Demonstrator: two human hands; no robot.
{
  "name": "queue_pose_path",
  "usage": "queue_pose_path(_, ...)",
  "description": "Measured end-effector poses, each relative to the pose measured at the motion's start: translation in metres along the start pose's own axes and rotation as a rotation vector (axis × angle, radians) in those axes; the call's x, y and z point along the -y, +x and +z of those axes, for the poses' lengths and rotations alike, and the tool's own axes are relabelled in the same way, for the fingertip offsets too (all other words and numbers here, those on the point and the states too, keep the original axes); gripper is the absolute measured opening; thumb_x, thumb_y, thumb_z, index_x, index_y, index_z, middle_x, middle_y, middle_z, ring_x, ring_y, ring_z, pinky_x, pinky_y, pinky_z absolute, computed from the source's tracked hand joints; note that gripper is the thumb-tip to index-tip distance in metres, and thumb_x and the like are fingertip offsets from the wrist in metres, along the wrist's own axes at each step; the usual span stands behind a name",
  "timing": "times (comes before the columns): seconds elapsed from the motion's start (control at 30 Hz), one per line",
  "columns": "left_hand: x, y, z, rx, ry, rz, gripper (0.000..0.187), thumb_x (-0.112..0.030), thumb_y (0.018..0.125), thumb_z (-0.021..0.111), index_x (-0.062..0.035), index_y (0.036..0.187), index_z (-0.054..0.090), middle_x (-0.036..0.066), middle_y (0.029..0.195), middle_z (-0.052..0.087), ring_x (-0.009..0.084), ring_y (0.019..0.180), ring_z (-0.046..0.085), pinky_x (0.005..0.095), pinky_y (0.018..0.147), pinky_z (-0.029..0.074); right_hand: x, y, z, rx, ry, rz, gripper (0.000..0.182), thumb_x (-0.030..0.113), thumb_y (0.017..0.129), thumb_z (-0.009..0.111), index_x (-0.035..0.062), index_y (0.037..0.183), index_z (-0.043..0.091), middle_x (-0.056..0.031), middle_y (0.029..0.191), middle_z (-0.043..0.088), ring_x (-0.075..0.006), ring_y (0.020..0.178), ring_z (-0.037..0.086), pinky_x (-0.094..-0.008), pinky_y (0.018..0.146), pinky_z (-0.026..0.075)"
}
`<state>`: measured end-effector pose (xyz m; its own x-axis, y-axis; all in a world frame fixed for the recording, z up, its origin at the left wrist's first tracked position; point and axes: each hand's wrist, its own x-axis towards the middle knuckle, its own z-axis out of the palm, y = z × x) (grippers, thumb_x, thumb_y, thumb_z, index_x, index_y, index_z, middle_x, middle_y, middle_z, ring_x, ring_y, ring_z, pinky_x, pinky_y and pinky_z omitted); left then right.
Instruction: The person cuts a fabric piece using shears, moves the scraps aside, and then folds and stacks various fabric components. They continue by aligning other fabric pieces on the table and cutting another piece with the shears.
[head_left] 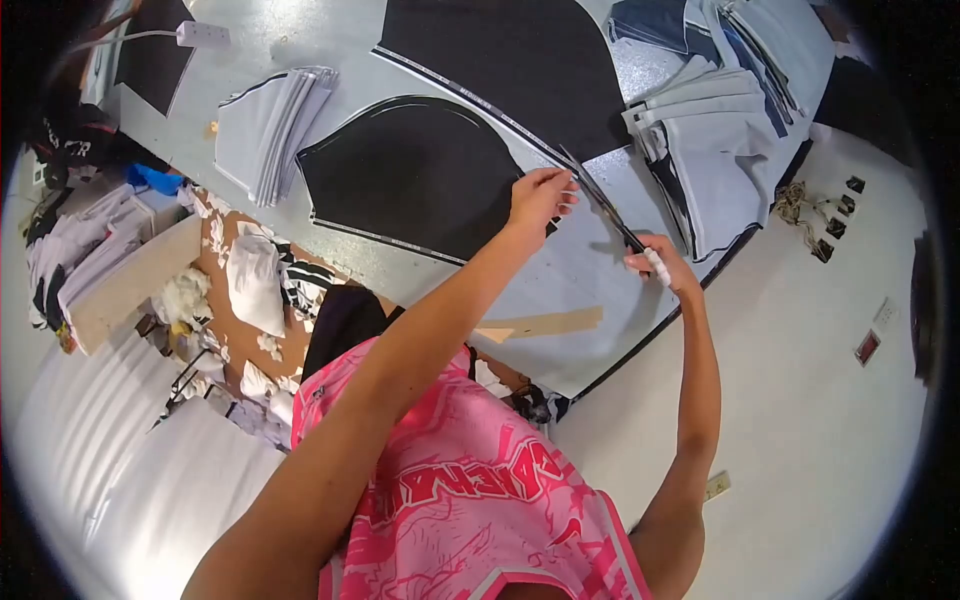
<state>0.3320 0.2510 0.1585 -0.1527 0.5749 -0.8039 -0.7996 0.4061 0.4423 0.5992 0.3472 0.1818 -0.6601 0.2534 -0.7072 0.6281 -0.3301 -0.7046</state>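
Note:
My right hand (665,265) is closed around the white-wrapped handles of long dark scissors (608,208). Their blades point up and left, slightly parted, beside the lower right end of a printed edge strip (480,103). That strip borders a large black fabric piece (505,60). Just left of the blade tips, my left hand (541,198) has its fingers bent and pressed together at the edge of a curved black fabric piece (405,175); what they pinch, if anything, is too small to make out.
Folded grey-white pieces (710,150) are piled at the table's right, near dark blue fabric (655,25). Another stack (270,130) lies left. A power strip (203,35) sits upper left. Tan tape (550,323) marks the near table. Scraps and a white bag (256,280) lie below left.

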Motion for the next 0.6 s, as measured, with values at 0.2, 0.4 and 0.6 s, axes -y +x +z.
queue_pose_path(0.2, 0.005, 0.010, 0.005, -0.053, 0.060, 0.017, 0.017, -0.011, 0.098, 0.063, 0.0031, 0.108, 0.064, 0.011, 0.092, 0.071, 0.0164, 0.072, 0.067, 0.0301, 0.065, 0.054, 0.003, 0.007, -0.004, 0.023, -0.064, 0.001, 0.026, 0.026, 0.091, 0.075, 0.0053, 0.086, 0.060, 0.0036, 0.069, 0.055, -0.0065, 0.059, 0.049, -0.0244, 0.052, 0.039)
queue_pose_path(0.4, 0.011, 0.011, -0.004, -0.009, 0.024, 0.075, 0.017, -0.011, 0.098, 0.064, 0.0031, 0.106, 0.066, 0.010, 0.092, 0.072, 0.0130, 0.069, 0.063, 0.0291, 0.066, 0.054, 0.018, 0.015, -0.009, 0.060, -0.125, 0.052, 0.028, 0.024, 0.088, 0.079, 0.0065, 0.083, 0.057, 0.0051, 0.067, 0.051, -0.0051, 0.059, 0.046, -0.0237, 0.052, 0.037)
queue_pose_path(0.6, 0.012, 0.011, -0.010, 0.051, -0.014, 0.056, 0.016, -0.014, 0.099, 0.065, 0.0001, 0.106, 0.068, 0.007, 0.093, 0.072, 0.0104, 0.071, 0.062, 0.0281, 0.071, 0.053, 0.015, 0.016, -0.013, 0.058, -0.164, 0.049, 0.031, 0.025, 0.086, 0.081, 0.0070, 0.082, 0.057, 0.0056, 0.068, 0.051, -0.0051, 0.059, 0.046, -0.0237, 0.051, 0.037)
